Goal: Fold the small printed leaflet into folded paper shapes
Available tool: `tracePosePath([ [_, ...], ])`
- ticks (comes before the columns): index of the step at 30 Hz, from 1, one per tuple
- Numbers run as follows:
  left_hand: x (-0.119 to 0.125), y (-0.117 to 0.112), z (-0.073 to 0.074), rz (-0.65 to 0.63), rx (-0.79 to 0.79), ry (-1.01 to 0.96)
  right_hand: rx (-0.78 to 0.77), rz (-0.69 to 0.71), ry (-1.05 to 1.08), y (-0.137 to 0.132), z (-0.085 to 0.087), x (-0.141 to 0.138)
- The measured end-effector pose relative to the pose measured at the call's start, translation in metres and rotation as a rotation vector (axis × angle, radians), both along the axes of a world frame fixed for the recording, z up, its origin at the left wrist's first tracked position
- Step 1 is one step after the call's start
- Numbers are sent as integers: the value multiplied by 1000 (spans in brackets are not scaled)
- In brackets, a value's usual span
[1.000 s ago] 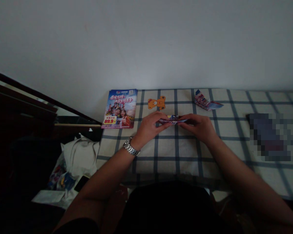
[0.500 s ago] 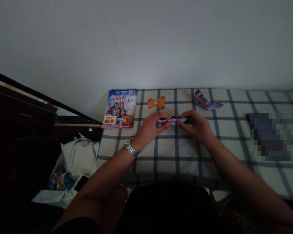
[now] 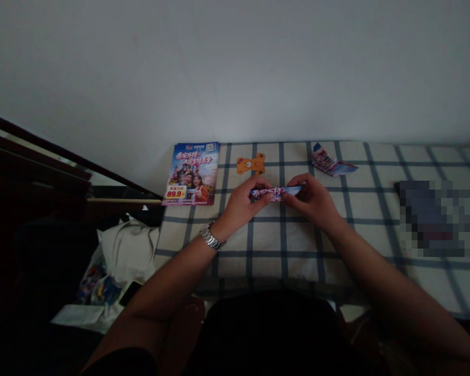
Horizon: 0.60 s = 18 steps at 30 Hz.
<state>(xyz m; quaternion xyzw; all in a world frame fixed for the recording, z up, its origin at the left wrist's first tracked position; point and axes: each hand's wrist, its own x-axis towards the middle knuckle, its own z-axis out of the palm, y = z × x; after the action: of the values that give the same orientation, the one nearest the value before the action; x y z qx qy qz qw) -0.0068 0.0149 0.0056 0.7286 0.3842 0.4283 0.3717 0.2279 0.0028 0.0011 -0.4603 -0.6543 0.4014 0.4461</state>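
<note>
Head view: folded flyer strip [image 3: 274, 192] pinched endwise between left hand [image 3: 241, 203] and right hand [image 3: 315, 201] fingers.

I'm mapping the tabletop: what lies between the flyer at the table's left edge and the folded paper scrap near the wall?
In the head view, an orange bear cutout lies between the flyer and the folded paper scrap.

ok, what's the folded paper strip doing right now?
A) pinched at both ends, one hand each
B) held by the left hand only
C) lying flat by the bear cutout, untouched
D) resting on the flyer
A: the left hand grips one end of the folded paper strip and the right hand grips the other, over the checked tablecloth; the bear cutout and the flyer lie apart from it.
</note>
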Motion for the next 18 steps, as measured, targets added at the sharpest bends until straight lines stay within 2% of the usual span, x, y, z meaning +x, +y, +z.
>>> tracePosePath([
  [8,-1,2,-4,-15,-36,17,-61,20,75,1,-5,-2],
  [18,0,2,-4,-28,-66,-22,-71,-2,72,-1,2,-4],
])
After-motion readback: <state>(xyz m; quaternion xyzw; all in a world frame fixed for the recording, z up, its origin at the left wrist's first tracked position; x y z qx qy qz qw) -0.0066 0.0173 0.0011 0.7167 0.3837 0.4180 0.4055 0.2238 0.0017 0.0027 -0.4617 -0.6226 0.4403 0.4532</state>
